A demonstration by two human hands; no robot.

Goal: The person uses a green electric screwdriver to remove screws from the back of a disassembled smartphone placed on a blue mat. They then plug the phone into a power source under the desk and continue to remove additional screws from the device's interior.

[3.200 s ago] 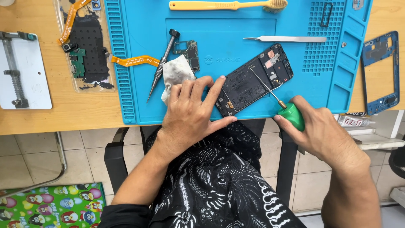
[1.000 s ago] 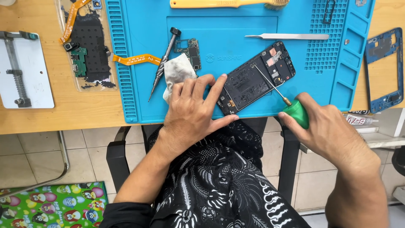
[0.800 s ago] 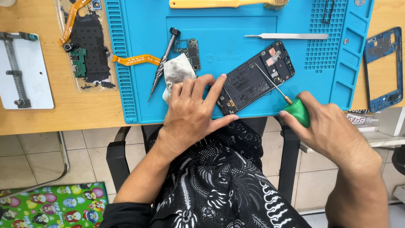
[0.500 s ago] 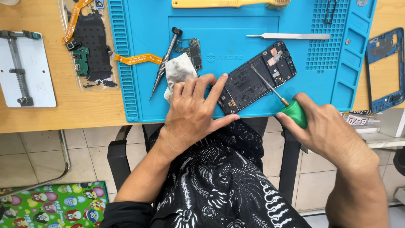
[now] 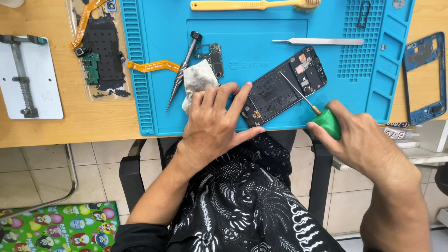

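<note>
While the opened phone (image 5: 283, 86), thin and fragile, is steadied at its edge near the bench's front by the flat left hand (image 5: 215, 122), a screwdriver (image 5: 313, 108) is gripped in the right hand (image 5: 359, 140).

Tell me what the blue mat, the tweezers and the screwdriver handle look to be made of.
Blue mat: probably silicone or soft rubber, matte, with moulded ribs and small compartments.
Tweezers: metal, likely steel, with a pale brushed sheen.
Screwdriver handle, held in the right hand: seemingly hard green plastic, smooth and slightly glossy; its thin shaft looks metallic.

Bright, even light falls from above; shadows under the hands are soft, the blue mat (image 5: 326, 70) shows no glare, and focus is sharp throughout.
</note>
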